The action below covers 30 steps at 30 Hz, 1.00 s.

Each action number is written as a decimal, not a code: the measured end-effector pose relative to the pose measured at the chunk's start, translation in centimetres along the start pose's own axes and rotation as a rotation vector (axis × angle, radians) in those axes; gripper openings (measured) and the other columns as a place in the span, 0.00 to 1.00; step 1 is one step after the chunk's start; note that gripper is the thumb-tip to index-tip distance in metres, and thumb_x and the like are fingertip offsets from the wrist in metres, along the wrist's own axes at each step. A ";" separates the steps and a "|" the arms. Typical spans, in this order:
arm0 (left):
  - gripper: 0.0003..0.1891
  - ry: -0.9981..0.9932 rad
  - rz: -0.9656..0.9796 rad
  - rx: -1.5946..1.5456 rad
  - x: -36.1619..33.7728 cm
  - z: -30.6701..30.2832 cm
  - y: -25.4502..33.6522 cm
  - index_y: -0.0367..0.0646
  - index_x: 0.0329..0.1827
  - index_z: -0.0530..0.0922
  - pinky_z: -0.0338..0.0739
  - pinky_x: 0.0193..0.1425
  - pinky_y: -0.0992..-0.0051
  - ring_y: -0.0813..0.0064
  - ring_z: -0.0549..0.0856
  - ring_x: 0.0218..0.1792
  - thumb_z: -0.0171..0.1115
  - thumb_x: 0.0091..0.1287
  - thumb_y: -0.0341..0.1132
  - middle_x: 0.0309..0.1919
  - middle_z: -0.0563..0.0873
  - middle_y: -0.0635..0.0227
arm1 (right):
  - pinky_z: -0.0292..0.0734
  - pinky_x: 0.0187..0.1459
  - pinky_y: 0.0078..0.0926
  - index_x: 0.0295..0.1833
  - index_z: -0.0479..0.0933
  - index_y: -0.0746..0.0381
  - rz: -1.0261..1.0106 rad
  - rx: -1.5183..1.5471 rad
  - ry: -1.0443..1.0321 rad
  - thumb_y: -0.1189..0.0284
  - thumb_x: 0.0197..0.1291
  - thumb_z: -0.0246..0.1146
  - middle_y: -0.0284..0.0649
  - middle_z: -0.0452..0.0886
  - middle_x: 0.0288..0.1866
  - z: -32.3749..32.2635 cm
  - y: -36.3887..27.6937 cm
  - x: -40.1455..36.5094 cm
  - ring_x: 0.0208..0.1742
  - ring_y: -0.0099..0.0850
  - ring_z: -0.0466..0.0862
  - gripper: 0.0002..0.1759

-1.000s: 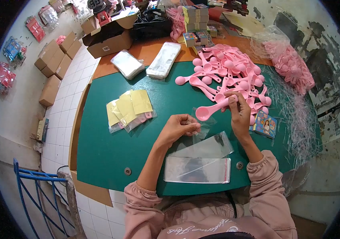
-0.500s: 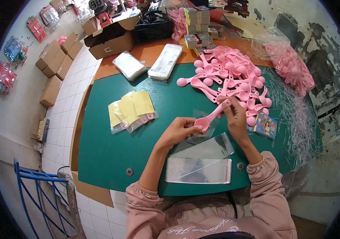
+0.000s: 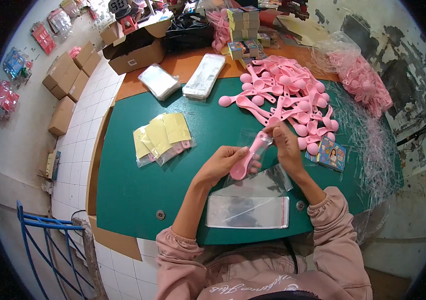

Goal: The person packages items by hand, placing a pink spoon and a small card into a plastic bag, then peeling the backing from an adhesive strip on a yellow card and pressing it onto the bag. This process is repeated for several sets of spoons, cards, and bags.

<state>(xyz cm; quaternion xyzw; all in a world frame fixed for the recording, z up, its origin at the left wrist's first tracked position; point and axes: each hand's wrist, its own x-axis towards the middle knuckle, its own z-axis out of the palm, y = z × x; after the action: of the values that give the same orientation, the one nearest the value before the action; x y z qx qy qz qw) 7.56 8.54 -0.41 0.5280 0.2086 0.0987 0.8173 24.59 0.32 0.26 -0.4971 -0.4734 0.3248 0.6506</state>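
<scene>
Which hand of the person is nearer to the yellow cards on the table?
Left. The left hand is to the right of the yellow cards, holding the pink spoon; the right hand is farther right, by its handle end.

Left forearm (image 3: pixel 194 202) and right forearm (image 3: pixel 313 190) angled inward.
Left grip (image 3: pixel 226 162): thumb (image 3: pixel 241 152) extended. Right grip (image 3: pixel 288 148): fingers (image 3: pixel 281 133) bent, slightly farther forward.

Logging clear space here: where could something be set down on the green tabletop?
Free: front left of the green tabletop, between yellow cards and near edge, except a round fitting; also between those cards and the pink spoon pile. Crowded: the right, with printed cards and crumpled plastic, and front centre, with clear bags.
</scene>
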 end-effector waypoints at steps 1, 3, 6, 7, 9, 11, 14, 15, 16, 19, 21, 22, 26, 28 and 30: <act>0.22 0.000 0.003 0.002 0.0 0.2 -0.1 0.30 0.46 0.75 0.79 0.39 0.79 0.73 0.84 0.36 0.46 0.70 0.44 0.37 0.83 0.58 | 0.71 0.38 0.20 0.36 0.71 0.65 -0.032 -0.051 -0.082 0.60 0.65 0.50 0.37 0.77 0.34 0.4 -0.1 -0.3 0.36 0.23 0.76 0.18; 0.21 0.096 0.038 -0.100 -0.1 0.7 0.1 0.31 0.49 0.74 0.80 0.37 0.79 0.72 0.84 0.35 0.45 0.70 0.43 0.38 0.83 0.57 | 0.68 0.51 0.28 0.40 0.75 0.66 -0.075 -0.103 -0.248 0.53 0.67 0.43 0.43 0.75 0.48 1.1 0.1 -1.1 0.46 0.31 0.74 0.27; 0.21 0.120 0.036 -0.101 -0.3 0.3 0.1 0.32 0.51 0.72 0.80 0.36 0.77 0.71 0.84 0.35 0.45 0.70 0.44 0.40 0.82 0.56 | 0.65 0.56 0.30 0.44 0.78 0.63 -0.055 -0.229 -0.392 0.52 0.66 0.43 0.45 0.70 0.55 1.0 -0.4 -1.3 0.53 0.35 0.71 0.27; 0.23 0.120 0.001 -0.092 -0.2 0.1 0.2 0.32 0.52 0.70 0.80 0.36 0.76 0.71 0.84 0.37 0.44 0.70 0.46 0.41 0.81 0.55 | 0.62 0.58 0.32 0.45 0.79 0.61 -0.127 -0.330 -0.402 0.54 0.65 0.46 0.46 0.69 0.56 0.0 -1.4 -0.8 0.57 0.38 0.68 0.24; 0.23 0.103 -0.018 -0.047 -0.6 0.3 1.3 0.32 0.51 0.71 0.80 0.39 0.76 0.71 0.83 0.38 0.43 0.70 0.46 0.41 0.82 0.55 | 0.63 0.58 0.32 0.44 0.79 0.63 -0.133 -0.662 -0.332 0.57 0.64 0.49 0.47 0.70 0.56 -3.1 -4.4 0.1 0.56 0.39 0.70 0.21; 0.23 0.097 -0.031 -0.017 -0.8 0.4 1.6 0.31 0.49 0.72 0.79 0.43 0.76 0.70 0.83 0.39 0.41 0.71 0.46 0.41 0.82 0.55 | 0.66 0.55 0.34 0.43 0.78 0.65 -0.044 -0.876 -0.120 0.58 0.60 0.54 0.49 0.71 0.54 -9.8 -4.6 -1.3 0.53 0.42 0.72 0.21; 0.23 0.088 -0.053 0.025 -0.1 -0.2 0.9 0.31 0.50 0.71 0.77 0.46 0.78 0.72 0.82 0.41 0.42 0.71 0.46 0.41 0.82 0.55 | 0.69 0.47 0.41 0.39 0.76 0.68 0.515 -1.519 0.326 0.62 0.54 0.60 0.54 0.73 0.47 -13.3 -5.7 -4.2 0.49 0.49 0.73 0.18; 0.22 0.075 -0.060 0.074 0.4 -0.4 0.3 0.31 0.50 0.72 0.77 0.47 0.79 0.72 0.82 0.42 0.43 0.71 0.45 0.41 0.82 0.56 | 0.70 0.44 0.43 0.39 0.75 0.68 0.649 -1.577 0.327 0.64 0.52 0.62 0.55 0.73 0.45 -14.7 -4.7 -4.9 0.48 0.51 0.73 0.17; 0.21 0.063 -0.069 0.123 0.7 -0.6 -0.1 0.31 0.49 0.72 0.76 0.48 0.80 0.73 0.82 0.43 0.44 0.71 0.44 0.41 0.82 0.56 | 0.70 0.44 0.43 0.39 0.75 0.68 0.647 -1.584 0.325 0.64 0.52 0.62 0.55 0.73 0.45 -15.6 -4.0 -5.3 0.48 0.51 0.73 0.17; 0.20 -0.014 -0.038 0.201 0.9 -1.1 -0.1 0.31 0.48 0.74 0.76 0.48 0.79 0.74 0.82 0.44 0.44 0.70 0.42 0.42 0.82 0.57 | 0.70 0.42 0.43 0.40 0.71 0.68 0.275 -1.548 0.445 0.70 0.50 0.63 0.54 0.74 0.41 -16.8 -3.1 -5.8 0.45 0.50 0.75 0.15; 0.20 -0.034 -0.033 0.165 0.6 -1.0 0.3 0.30 0.48 0.74 0.76 0.47 0.79 0.75 0.82 0.43 0.45 0.70 0.41 0.42 0.82 0.57 | 0.70 0.40 0.43 0.40 0.68 0.66 0.312 -1.607 0.499 0.73 0.50 0.63 0.51 0.76 0.37 -16.7 -3.3 -5.3 0.41 0.50 0.76 0.14; 0.19 -0.055 -0.028 0.127 0.4 -1.0 0.4 0.30 0.48 0.75 0.77 0.47 0.80 0.75 0.82 0.42 0.46 0.70 0.40 0.42 0.82 0.58 | 0.70 0.40 0.43 0.40 0.68 0.66 0.309 -1.606 0.496 0.73 0.50 0.63 0.51 0.76 0.37 -16.4 -3.7 -5.2 0.41 0.50 0.76 0.14; 0.19 -0.044 0.001 0.141 0.5 -1.1 0.2 0.29 0.50 0.74 0.77 0.46 0.80 0.76 0.82 0.41 0.48 0.69 0.39 0.41 0.82 0.58 | 0.72 0.40 0.36 0.42 0.72 0.66 0.101 -1.292 0.385 0.74 0.51 0.61 0.46 0.78 0.37 -12.7 -7.0 -3.5 0.39 0.42 0.79 0.12; 0.18 -0.069 -0.023 0.054 0.6 -1.0 0.5 0.29 0.49 0.74 0.78 0.44 0.81 0.77 0.82 0.40 0.49 0.69 0.38 0.41 0.83 0.58 | 0.73 0.40 0.29 0.43 0.74 0.66 -0.026 -0.919 0.241 0.74 0.52 0.61 0.44 0.79 0.38 -9.2 -7.2 -2.1 0.38 0.35 0.80 0.12; 0.19 -0.082 -0.006 0.032 0.8 -1.3 -0.1 0.28 0.49 0.74 0.78 0.43 0.81 0.77 0.82 0.40 0.49 0.69 0.39 0.40 0.83 0.58 | 0.73 0.39 0.25 0.43 0.75 0.65 -0.039 -0.746 0.109 0.74 0.53 0.60 0.42 0.79 0.37 -5.9 -6.5 -0.3 0.37 0.29 0.79 0.11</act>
<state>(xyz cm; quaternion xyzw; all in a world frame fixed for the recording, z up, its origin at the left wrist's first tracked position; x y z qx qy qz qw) 7.72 9.92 -1.18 0.5441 0.1782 0.0711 0.8168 29.70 -3.89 6.08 -0.7073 -0.5331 0.0910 0.4553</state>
